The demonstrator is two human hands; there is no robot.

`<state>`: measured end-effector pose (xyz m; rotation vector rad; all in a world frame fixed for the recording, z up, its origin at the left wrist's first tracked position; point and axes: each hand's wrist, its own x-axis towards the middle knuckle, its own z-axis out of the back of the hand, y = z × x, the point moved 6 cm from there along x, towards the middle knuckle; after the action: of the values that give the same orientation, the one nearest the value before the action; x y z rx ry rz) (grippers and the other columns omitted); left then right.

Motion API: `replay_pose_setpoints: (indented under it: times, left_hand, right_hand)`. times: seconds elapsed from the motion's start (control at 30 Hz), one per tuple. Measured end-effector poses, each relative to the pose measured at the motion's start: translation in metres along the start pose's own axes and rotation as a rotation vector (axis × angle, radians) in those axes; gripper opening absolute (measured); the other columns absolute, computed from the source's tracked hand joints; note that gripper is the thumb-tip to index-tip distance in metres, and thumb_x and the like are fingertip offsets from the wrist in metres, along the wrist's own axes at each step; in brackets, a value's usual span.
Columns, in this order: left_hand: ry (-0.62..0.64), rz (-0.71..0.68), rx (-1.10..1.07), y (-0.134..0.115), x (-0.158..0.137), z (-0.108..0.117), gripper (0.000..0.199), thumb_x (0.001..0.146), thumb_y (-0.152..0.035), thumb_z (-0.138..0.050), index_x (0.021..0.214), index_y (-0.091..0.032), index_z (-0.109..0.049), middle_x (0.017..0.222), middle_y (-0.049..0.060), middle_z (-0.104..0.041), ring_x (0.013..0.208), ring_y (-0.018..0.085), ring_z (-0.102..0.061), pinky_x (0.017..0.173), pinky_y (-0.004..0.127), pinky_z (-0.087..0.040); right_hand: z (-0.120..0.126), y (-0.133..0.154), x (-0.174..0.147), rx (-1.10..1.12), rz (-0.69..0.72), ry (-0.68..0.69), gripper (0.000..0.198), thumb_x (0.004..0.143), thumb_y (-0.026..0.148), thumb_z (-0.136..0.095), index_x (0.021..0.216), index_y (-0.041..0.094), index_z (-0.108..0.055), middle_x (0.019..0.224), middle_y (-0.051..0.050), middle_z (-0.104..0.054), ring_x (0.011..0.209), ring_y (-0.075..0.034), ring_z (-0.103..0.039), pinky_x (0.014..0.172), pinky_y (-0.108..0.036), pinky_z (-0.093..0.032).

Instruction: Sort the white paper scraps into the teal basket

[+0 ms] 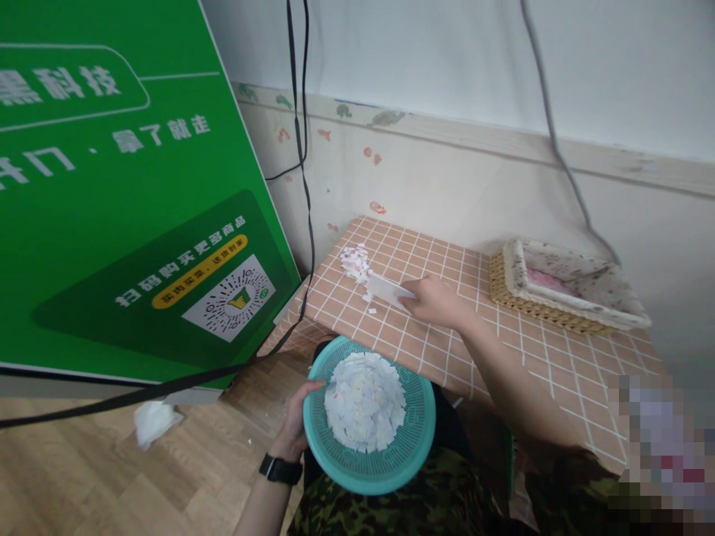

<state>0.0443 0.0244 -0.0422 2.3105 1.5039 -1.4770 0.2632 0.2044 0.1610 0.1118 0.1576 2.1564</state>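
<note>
My left hand grips the left rim of a round teal plastic basket, which rests over my lap just below the table edge. A heap of small white paper pieces fills its middle. Above the table, my right hand is closed on a flat white card. The card's far end touches or nearly touches a small pile of paper scraps at the table's left corner. A few loose scraps lie nearer the front edge.
The table has a brown checked cloth. A lined wicker basket stands at its back right. On the left is a large green panel, with a black cable hanging before it. A white crumpled bag lies on the floor.
</note>
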Motion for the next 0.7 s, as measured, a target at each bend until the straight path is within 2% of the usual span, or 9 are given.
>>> replay_pose_setpoints:
  times: [0.13,0.33,0.5,0.7]
  left_hand:
    - [0.028,0.010,0.006,-0.0001,-0.0014,-0.0027,0.013,0.069,-0.020,-0.065,0.069,-0.010,-0.072,0.064,0.009,-0.074,0.057,0.021,-0.065,0.062,0.032,-0.050]
    - [0.015,0.012,0.002,-0.0007,0.0006,0.0002,0.012,0.069,-0.020,-0.066,0.063,-0.010,-0.071,0.058,0.007,-0.072,0.051,0.018,-0.062,0.057,0.030,-0.048]
    - [0.024,0.017,-0.012,-0.0008,-0.0010,-0.0009,0.013,0.069,-0.021,-0.066,0.069,-0.010,-0.072,0.061,0.008,-0.073,0.054,0.020,-0.064,0.061,0.032,-0.049]
    - [-0.021,-0.010,-0.007,-0.0040,-0.0026,0.0007,0.008,0.067,-0.019,-0.067,0.065,-0.012,-0.070,0.060,0.007,-0.072,0.054,0.021,-0.064,0.060,0.033,-0.049]
  right_hand:
    - [0.0017,0.0008,0.0004,0.047,0.033,0.007,0.019,0.085,0.026,-0.046,0.075,0.017,-0.060,0.067,-0.005,-0.061,0.059,-0.014,-0.049,0.055,-0.027,-0.027]
    - [0.0009,-0.0003,0.0008,0.154,0.095,0.045,0.018,0.083,0.026,-0.048,0.070,0.017,-0.056,0.066,-0.004,-0.060,0.058,-0.012,-0.049,0.055,-0.026,-0.028]
    - [-0.0016,0.0011,0.0030,0.187,0.125,0.023,0.016,0.083,0.024,-0.049,0.072,0.017,-0.057,0.065,-0.002,-0.060,0.057,-0.011,-0.048,0.057,-0.025,-0.029]
    - [-0.0011,-0.0030,0.0036,0.189,0.125,0.081,0.015,0.081,0.024,-0.051,0.068,0.017,-0.055,0.061,-0.001,-0.056,0.055,-0.011,-0.046,0.054,-0.024,-0.028]
